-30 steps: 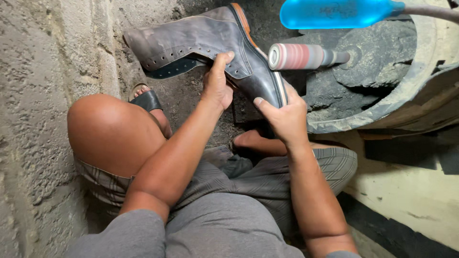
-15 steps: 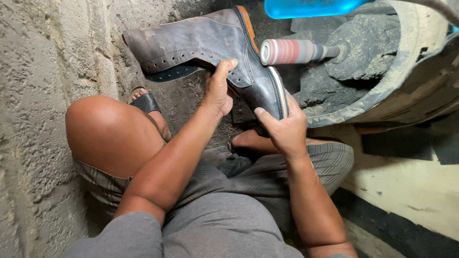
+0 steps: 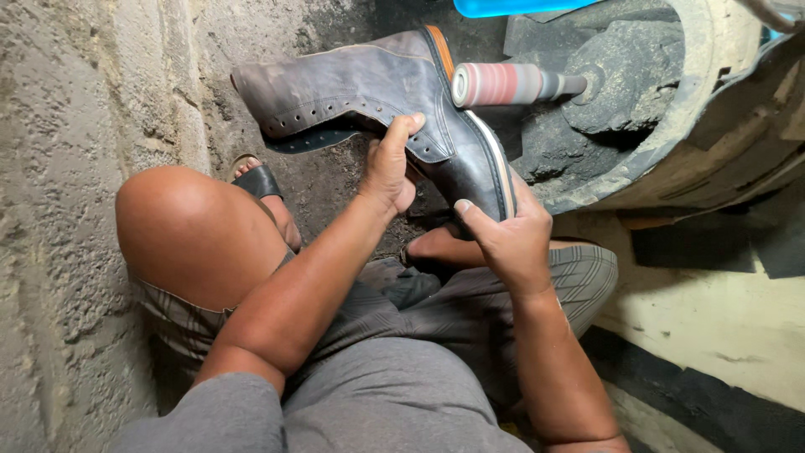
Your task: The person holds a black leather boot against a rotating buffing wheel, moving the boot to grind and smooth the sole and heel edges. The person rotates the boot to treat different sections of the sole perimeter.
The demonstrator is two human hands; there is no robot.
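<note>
Both the left hand (image 3: pixel 390 168) and right hand (image 3: pixel 507 239) clamp fingers on the grey boot (image 3: pixel 369 92), its heel edge meeting the sanding drum (image 3: pixel 503 84), sole edge seemingly part sanded

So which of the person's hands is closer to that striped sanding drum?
Right. The right hand grips the boot at its toe end, just below the sanding drum; the left hand holds the boot's side, farther off.
</note>
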